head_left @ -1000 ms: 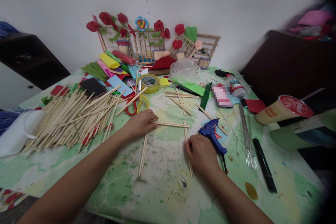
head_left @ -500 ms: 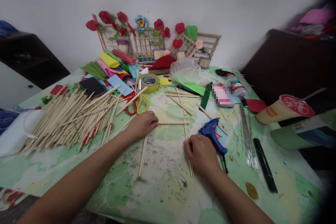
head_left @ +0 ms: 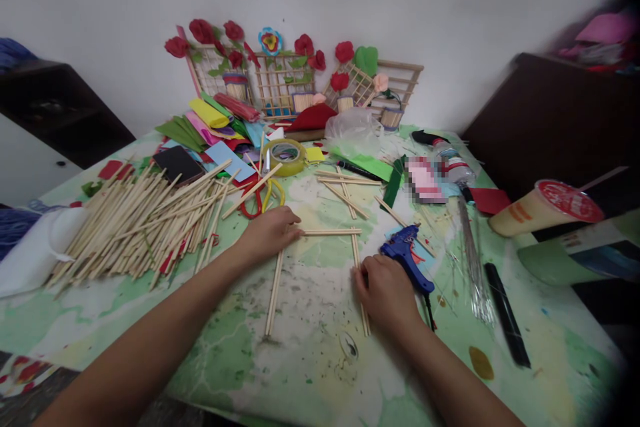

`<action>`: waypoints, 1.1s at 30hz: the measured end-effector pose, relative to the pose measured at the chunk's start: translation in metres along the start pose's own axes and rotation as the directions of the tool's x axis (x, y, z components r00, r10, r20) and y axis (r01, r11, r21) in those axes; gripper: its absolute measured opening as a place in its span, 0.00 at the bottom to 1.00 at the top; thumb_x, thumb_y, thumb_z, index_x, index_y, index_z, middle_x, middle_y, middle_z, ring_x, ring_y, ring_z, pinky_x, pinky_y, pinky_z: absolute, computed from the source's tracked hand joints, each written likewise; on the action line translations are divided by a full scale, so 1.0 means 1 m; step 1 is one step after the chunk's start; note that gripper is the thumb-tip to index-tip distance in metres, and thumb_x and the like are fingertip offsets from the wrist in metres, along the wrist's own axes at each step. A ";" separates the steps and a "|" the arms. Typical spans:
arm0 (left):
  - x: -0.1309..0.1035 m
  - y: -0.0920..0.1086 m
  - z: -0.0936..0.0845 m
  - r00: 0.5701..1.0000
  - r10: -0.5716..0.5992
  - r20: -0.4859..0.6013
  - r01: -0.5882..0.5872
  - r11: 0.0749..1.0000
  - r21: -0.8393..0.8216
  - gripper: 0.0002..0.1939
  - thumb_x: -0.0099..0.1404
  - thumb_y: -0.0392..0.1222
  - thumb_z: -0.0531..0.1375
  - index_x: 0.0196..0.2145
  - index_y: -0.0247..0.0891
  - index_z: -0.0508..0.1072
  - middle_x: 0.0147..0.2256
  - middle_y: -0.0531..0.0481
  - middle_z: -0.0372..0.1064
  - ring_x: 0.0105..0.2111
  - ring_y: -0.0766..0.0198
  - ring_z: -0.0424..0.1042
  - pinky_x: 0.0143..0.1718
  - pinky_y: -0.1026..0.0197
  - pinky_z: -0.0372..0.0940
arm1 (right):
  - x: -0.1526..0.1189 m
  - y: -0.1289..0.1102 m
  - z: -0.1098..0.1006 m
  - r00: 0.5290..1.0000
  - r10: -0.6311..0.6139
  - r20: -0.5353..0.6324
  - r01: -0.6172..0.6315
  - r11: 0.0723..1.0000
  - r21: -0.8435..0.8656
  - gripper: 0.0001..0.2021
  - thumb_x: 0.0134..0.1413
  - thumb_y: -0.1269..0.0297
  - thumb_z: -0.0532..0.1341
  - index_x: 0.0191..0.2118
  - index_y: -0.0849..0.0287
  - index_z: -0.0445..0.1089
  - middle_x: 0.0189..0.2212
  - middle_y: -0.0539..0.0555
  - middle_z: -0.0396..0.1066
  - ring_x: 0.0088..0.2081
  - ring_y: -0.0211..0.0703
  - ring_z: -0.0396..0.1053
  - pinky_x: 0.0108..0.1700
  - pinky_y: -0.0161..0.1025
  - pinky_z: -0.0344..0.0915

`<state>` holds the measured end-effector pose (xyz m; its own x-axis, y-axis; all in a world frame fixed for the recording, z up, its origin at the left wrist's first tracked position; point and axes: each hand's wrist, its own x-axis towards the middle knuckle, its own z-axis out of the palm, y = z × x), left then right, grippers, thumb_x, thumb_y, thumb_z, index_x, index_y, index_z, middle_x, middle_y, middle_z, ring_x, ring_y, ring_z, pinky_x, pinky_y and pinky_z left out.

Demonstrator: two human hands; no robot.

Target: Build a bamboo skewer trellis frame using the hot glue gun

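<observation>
Pale wooden sticks lie in pairs as three sides of a frame on the table. My left hand [head_left: 270, 232] is closed over the upper left corner, fingertips on the end of the crosswise pair of sticks [head_left: 333, 232]. From under that hand the left pair of sticks [head_left: 274, 300] runs toward me. My right hand [head_left: 384, 288] is closed against the right pair of sticks [head_left: 357, 257], fingers curled at its middle; its upper end meets the crosswise pair. A blue glue gun [head_left: 407, 257] lies just beyond my right hand.
A big heap of loose sticks [head_left: 135, 227] covers the left. Scissors [head_left: 257, 197], a tape roll [head_left: 285, 157] and coloured paper [head_left: 207, 113] lie behind. Lattice panels with paper flowers [head_left: 285, 80] lean on the wall. Wires [head_left: 473, 267], a black tube [head_left: 507, 315] and drink cups [head_left: 545, 207] are right.
My left hand has shifted very slightly left at the corner, its fingers a little straighter. The sticks and my right hand stay nearly where they were.
</observation>
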<state>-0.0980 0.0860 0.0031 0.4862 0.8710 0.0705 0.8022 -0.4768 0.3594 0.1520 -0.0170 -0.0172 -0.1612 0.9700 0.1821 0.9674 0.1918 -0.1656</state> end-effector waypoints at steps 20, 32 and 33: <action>0.000 -0.030 -0.013 0.955 -0.156 0.252 0.159 0.987 0.006 0.11 0.59 0.46 0.56 0.31 0.37 0.73 0.30 0.48 0.72 0.30 0.62 0.68 0.28 0.64 0.56 | 0.000 0.003 0.004 1.000 -0.020 -0.014 0.020 1.000 -0.003 0.12 0.57 0.64 0.55 0.23 0.59 0.65 0.24 0.54 0.68 0.30 0.44 0.65 0.33 0.40 0.51; 0.000 -0.019 -0.013 0.951 -0.246 0.190 0.244 0.969 0.034 0.18 0.58 0.52 0.55 0.39 0.36 0.72 0.33 0.46 0.73 0.31 0.60 0.70 0.28 0.62 0.57 | -0.001 0.002 0.003 0.999 -0.022 -0.032 0.022 1.000 0.006 0.12 0.56 0.65 0.54 0.23 0.59 0.66 0.23 0.54 0.68 0.29 0.43 0.64 0.33 0.40 0.50; -0.001 -0.016 -0.013 0.946 -0.273 0.176 0.269 0.962 0.046 0.20 0.58 0.53 0.56 0.41 0.35 0.71 0.34 0.45 0.73 0.31 0.59 0.70 0.28 0.62 0.57 | 0.000 0.002 0.002 0.999 -0.019 -0.028 0.019 1.000 0.007 0.12 0.56 0.65 0.54 0.23 0.59 0.66 0.24 0.55 0.68 0.29 0.43 0.65 0.33 0.40 0.50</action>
<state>-0.1159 0.0945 0.0090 0.3016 0.9332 -0.1952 0.9185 -0.2295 0.3222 0.1536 -0.0167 -0.0200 -0.1737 0.9616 0.2123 0.9627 0.2113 -0.1691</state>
